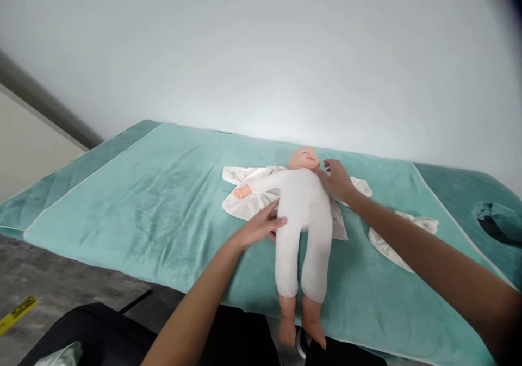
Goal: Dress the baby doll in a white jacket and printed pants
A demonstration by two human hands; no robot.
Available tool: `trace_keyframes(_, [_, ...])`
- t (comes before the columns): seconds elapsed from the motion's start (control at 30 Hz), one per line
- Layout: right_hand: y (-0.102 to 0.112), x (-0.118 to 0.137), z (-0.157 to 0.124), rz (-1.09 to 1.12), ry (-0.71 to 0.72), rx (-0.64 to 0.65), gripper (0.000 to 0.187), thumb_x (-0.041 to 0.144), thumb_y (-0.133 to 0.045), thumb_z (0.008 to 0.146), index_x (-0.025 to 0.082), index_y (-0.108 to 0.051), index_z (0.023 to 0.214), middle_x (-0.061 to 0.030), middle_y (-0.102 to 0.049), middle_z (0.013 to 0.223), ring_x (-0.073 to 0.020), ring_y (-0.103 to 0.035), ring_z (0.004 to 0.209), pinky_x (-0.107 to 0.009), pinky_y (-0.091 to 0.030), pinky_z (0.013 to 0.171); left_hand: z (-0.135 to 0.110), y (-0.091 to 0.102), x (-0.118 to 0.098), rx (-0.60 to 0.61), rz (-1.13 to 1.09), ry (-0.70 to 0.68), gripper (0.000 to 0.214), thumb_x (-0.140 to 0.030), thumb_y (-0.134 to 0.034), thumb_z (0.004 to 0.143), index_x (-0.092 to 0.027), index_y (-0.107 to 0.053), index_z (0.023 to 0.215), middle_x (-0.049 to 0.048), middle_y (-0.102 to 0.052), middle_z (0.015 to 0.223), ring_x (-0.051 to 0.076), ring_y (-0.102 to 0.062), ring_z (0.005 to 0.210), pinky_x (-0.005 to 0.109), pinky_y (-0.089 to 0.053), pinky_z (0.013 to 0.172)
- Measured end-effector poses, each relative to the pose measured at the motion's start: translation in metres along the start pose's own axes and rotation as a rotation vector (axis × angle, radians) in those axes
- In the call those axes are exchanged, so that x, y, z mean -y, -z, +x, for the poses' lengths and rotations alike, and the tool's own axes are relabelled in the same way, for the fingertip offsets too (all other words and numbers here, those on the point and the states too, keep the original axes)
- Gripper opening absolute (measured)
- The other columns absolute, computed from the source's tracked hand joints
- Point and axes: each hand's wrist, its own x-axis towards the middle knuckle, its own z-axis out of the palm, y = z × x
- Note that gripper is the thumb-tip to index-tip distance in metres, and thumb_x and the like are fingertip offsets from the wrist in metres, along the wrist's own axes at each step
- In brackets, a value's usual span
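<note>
Since the doll (pixel 308 197) lies on its back over a spread garment (pixel 240 207) on the mat (pixel 142 192), I apparently steady its hip with my left hand (pixel 259 228), whose grip I can't tell from here, while my right hand (pixel 337 180), fingers parted, sits beside its neck.

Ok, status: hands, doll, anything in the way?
Left hand against doll at hip; right hand near its neck. Face-up on white garment. Nothing visibly blocking.

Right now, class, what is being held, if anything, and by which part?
The left hand holds the doll by the side of its hip. The right hand is by its shoulder; whether it grips cannot be told.
</note>
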Motion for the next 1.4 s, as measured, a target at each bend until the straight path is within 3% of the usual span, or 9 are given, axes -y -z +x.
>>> trace_keyframes(0.1, [-0.001, 0.040, -0.026, -0.072, 0.266, -0.061, 0.043, 0.032, -0.051, 0.091, 0.020, -0.055, 0.133, -0.0160, -0.050, 0.143, -0.0330, -0.042, 0.137, -0.049, -0.035, 0.115, 0.025, 0.038, -0.018, -0.320, 0.193, -0.214, 0.038, -0.037, -0.073, 0.079, -0.022, -0.071, 0.114, 0.0031, -0.069, 0.077, 0.020, -0.064, 0.069, 0.030, -0.049, 0.061])
trace_keyframes(0.2, [-0.014, 0.083, -0.035, -0.173, 0.402, 0.139, 0.043, 0.030, -0.053, 0.092, 0.022, -0.056, 0.134, -0.0137, -0.052, 0.143, -0.0323, -0.042, 0.137, -0.049, -0.035, 0.114, 0.060, 0.081, -0.026, -0.561, 0.437, -0.284, 0.031, -0.033, -0.076, 0.074, -0.022, -0.072, 0.103, 0.0027, -0.069, 0.083, 0.019, -0.062, 0.075, 0.029, -0.046, 0.067])
trace_keyframes(0.4, [-0.062, 0.122, -0.001, -0.449, 0.577, 0.452, 0.038, 0.043, -0.053, 0.098, 0.021, -0.061, 0.128, -0.0143, -0.061, 0.134, -0.0327, -0.054, 0.124, -0.048, -0.038, 0.104, 0.099, 0.119, -0.020, -0.505, 0.680, -0.137, 0.023, -0.039, -0.081, 0.070, -0.021, -0.070, 0.077, 0.0026, -0.068, 0.081, 0.019, -0.057, 0.075, 0.029, -0.038, 0.069])
trace_keyframes(0.6, [-0.104, 0.121, 0.027, -0.528, 0.583, 0.585, 0.040, 0.051, -0.051, 0.098, 0.021, -0.064, 0.120, -0.0118, -0.067, 0.121, -0.0300, -0.059, 0.116, -0.040, -0.043, 0.094, 0.093, 0.121, -0.016, -0.566, 0.640, -0.247, 0.013, -0.028, -0.069, 0.079, -0.021, -0.059, 0.074, -0.0021, -0.058, 0.070, 0.015, -0.048, 0.066, 0.027, -0.032, 0.063])
trace_keyframes(0.8, [-0.088, 0.119, 0.015, -0.541, 0.354, 0.315, 0.040, 0.054, -0.043, 0.101, 0.027, -0.062, 0.124, -0.0102, -0.066, 0.118, -0.0277, -0.060, 0.110, -0.040, -0.042, 0.093, 0.085, 0.134, -0.023, -0.603, 0.054, -0.366, 0.021, -0.034, -0.071, 0.077, -0.021, -0.053, 0.077, -0.0052, -0.047, 0.063, 0.011, -0.043, 0.055, 0.024, -0.033, 0.055])
trace_keyframes(0.93, [-0.082, 0.132, 0.004, -0.620, 0.256, 0.267, 0.036, 0.049, -0.047, 0.100, 0.024, -0.067, 0.116, -0.0133, -0.067, 0.112, -0.0298, -0.060, 0.110, -0.042, -0.041, 0.095, 0.088, 0.123, -0.018, -0.407, -0.274, -0.384, 0.027, -0.038, -0.074, 0.077, -0.022, -0.055, 0.087, -0.0043, -0.053, 0.068, 0.011, -0.049, 0.057, 0.024, -0.039, 0.055])
trace_keyframes(1.13, [-0.104, 0.130, 0.002, -0.705, 0.278, 0.279, 0.029, 0.030, -0.044, 0.101, 0.023, -0.066, 0.117, -0.0149, -0.067, 0.114, -0.0299, -0.062, 0.107, -0.042, -0.040, 0.091, 0.071, 0.070, -0.015, -0.059, -0.195, -0.312, 0.032, -0.038, -0.082, 0.074, -0.020, -0.059, 0.087, -0.0049, -0.053, 0.063, 0.006, -0.042, 0.049, 0.020, -0.027, 0.045])
trace_keyframes(1.3, [-0.100, 0.130, 0.004, -0.726, 0.283, 0.286, 0.031, 0.037, -0.045, 0.101, 0.021, -0.063, 0.119, -0.0161, -0.065, 0.118, -0.0312, -0.061, 0.109, -0.044, -0.041, 0.093, 0.054, 0.069, -0.027, -0.161, -0.412, -0.384, 0.036, -0.041, -0.083, 0.072, -0.021, -0.056, 0.087, -0.0053, -0.054, 0.063, 0.008, -0.047, 0.051, 0.019, -0.034, 0.047])
trace_keyframes(1.4, [-0.100, 0.131, 0.003, -0.717, 0.249, 0.269, 0.025, 0.029, -0.045, 0.100, 0.019, -0.061, 0.116, -0.0160, -0.066, 0.115, -0.0297, -0.062, 0.108, -0.043, -0.041, 0.092, 0.054, 0.066, -0.020, -0.120, -0.465, -0.366, 0.033, -0.036, -0.082, 0.075, -0.021, -0.057, 0.090, -0.0021, -0.061, 0.075, 0.010, -0.056, 0.061, 0.020, -0.042, 0.054])
